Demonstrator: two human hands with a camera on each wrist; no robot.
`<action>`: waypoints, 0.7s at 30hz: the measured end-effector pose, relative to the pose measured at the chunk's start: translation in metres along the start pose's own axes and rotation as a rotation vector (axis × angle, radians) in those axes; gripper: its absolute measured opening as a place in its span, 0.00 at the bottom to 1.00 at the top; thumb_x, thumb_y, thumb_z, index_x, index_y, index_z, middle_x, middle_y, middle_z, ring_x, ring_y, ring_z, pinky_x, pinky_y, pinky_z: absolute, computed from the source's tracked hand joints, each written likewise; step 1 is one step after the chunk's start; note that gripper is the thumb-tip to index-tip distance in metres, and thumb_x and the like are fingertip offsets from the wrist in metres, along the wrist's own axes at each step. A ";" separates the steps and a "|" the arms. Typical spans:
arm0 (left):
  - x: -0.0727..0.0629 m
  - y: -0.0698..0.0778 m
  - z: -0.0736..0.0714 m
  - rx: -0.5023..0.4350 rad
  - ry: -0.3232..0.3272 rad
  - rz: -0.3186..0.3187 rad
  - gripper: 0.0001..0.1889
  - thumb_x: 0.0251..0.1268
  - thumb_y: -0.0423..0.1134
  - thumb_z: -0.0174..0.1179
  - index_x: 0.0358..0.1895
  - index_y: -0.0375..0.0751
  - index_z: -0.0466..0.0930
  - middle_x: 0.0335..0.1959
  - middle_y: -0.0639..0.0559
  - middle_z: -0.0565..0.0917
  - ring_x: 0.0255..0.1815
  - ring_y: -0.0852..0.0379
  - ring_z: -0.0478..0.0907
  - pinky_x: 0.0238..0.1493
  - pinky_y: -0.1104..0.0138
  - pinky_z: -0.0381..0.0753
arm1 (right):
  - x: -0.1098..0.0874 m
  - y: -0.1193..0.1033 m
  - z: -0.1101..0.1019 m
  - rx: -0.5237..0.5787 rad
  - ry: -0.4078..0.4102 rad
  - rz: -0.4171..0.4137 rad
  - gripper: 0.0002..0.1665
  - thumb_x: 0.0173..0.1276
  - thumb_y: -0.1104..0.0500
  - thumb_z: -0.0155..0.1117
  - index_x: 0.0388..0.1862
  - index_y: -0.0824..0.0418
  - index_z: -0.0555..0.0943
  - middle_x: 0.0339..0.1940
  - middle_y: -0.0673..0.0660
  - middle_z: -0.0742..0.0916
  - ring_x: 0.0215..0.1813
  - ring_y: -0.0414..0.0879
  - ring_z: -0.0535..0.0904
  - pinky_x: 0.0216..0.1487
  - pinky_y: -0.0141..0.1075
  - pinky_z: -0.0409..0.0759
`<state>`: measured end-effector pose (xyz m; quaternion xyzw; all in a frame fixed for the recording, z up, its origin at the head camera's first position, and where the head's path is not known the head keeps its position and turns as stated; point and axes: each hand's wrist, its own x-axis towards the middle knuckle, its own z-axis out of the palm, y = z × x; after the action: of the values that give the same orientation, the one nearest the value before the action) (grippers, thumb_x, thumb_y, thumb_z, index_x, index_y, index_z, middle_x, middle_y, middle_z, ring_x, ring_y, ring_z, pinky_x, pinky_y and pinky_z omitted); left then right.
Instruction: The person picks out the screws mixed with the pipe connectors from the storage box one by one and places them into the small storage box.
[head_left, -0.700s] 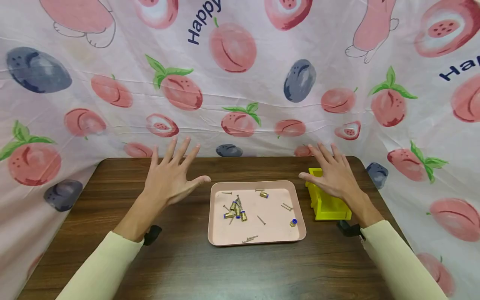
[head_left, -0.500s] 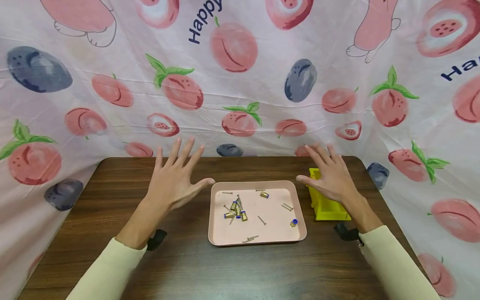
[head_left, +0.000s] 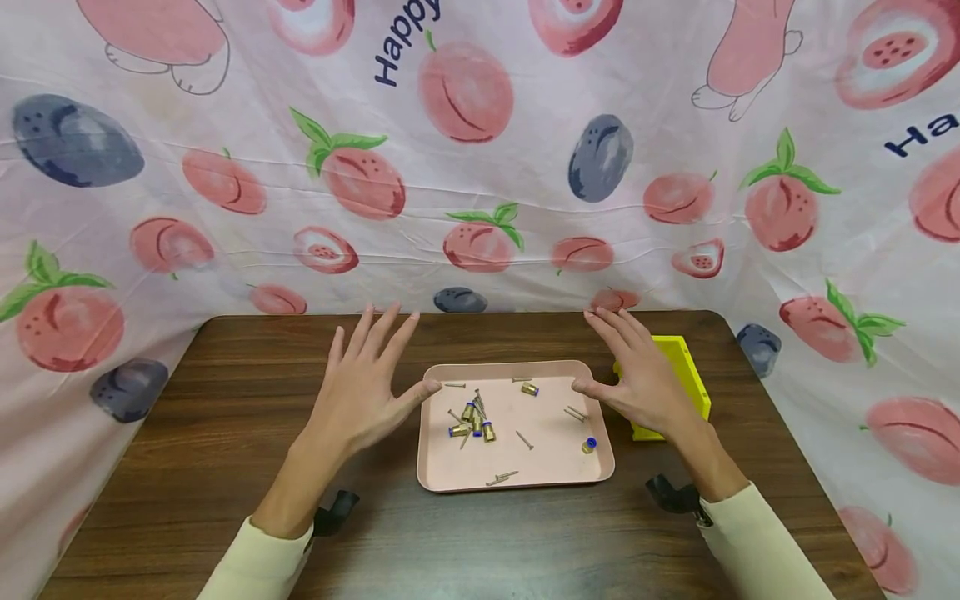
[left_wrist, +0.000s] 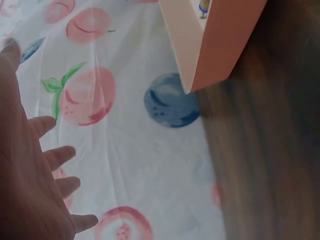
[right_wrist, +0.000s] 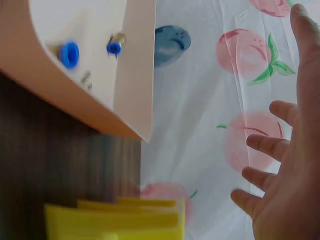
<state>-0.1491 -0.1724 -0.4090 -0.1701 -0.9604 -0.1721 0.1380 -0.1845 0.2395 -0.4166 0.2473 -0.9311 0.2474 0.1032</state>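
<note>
A: Where are the hands?

B: The left hand (head_left: 360,404) is at about nine o'clock from the pink tray (head_left: 551,458). The right hand (head_left: 647,379) is near two o'clock. Both are up in the air, fingers spread wide, holding nothing.

A: Why so wide?

B: Maybe to keep clear of the little things.

A: Where are those?

B: In the tray, on the bench (head_left: 480,550). Four brass pieces (head_left: 489,432) with blue ends bunch at its nine o'clock side. Two more lie apart, near one and four o'clock. Thin screws (head_left: 524,440) are scattered about.

A: Why a tray?

B: I think its raised rim stops them rolling off.

A: And the yellow bin (head_left: 690,375)?

B: At three o'clock, partly hidden by the right hand. Probably kept close so it's easy to reach.
</note>
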 end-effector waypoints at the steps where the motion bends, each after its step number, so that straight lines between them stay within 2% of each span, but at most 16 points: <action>1: -0.002 0.001 0.003 -0.020 0.006 0.003 0.48 0.74 0.72 0.57 0.90 0.53 0.59 0.90 0.46 0.57 0.91 0.38 0.43 0.82 0.29 0.42 | -0.001 -0.001 0.002 0.033 0.006 -0.009 0.60 0.70 0.23 0.67 0.88 0.57 0.66 0.87 0.62 0.68 0.88 0.65 0.56 0.83 0.67 0.55; 4: -0.006 0.003 0.013 -0.098 0.029 0.009 0.47 0.74 0.67 0.63 0.89 0.51 0.61 0.88 0.45 0.61 0.90 0.36 0.47 0.81 0.28 0.48 | -0.005 -0.004 0.008 0.127 0.006 -0.008 0.56 0.70 0.31 0.74 0.87 0.57 0.67 0.86 0.63 0.68 0.85 0.65 0.61 0.81 0.68 0.58; 7: -0.010 0.005 0.020 -0.220 0.031 -0.010 0.45 0.74 0.61 0.67 0.88 0.49 0.63 0.86 0.42 0.65 0.88 0.35 0.54 0.79 0.29 0.56 | -0.009 -0.006 0.014 0.197 -0.004 0.032 0.55 0.69 0.39 0.78 0.87 0.56 0.67 0.86 0.63 0.68 0.84 0.64 0.63 0.81 0.69 0.59; 10: -0.013 0.005 0.028 -0.355 0.006 -0.070 0.42 0.76 0.54 0.70 0.87 0.48 0.64 0.83 0.41 0.69 0.85 0.36 0.63 0.77 0.33 0.64 | -0.011 -0.007 0.018 0.255 -0.010 0.069 0.53 0.69 0.43 0.79 0.87 0.55 0.67 0.86 0.61 0.69 0.84 0.63 0.64 0.81 0.69 0.60; 13: -0.016 0.003 0.035 -0.453 -0.009 -0.138 0.41 0.76 0.47 0.71 0.86 0.45 0.64 0.81 0.40 0.72 0.80 0.35 0.69 0.74 0.35 0.70 | -0.013 -0.009 0.022 0.316 -0.015 0.083 0.51 0.70 0.47 0.79 0.87 0.55 0.67 0.85 0.60 0.70 0.83 0.62 0.66 0.80 0.67 0.62; 17: -0.019 0.001 0.046 -0.533 0.007 -0.203 0.39 0.75 0.41 0.72 0.84 0.38 0.66 0.78 0.35 0.74 0.75 0.32 0.74 0.68 0.37 0.78 | -0.014 -0.009 0.029 0.375 -0.014 0.072 0.50 0.70 0.49 0.80 0.86 0.57 0.68 0.82 0.60 0.72 0.80 0.60 0.70 0.78 0.64 0.69; 21: -0.021 0.003 0.056 -0.591 -0.002 -0.265 0.39 0.75 0.39 0.72 0.83 0.35 0.67 0.78 0.35 0.75 0.73 0.33 0.76 0.63 0.40 0.83 | -0.015 -0.009 0.037 0.415 -0.008 0.066 0.49 0.69 0.50 0.81 0.85 0.58 0.70 0.80 0.62 0.75 0.77 0.64 0.73 0.76 0.63 0.71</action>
<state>-0.1409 -0.1542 -0.4658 -0.0766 -0.8827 -0.4600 0.0579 -0.1697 0.2198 -0.4487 0.2337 -0.8683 0.4359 0.0382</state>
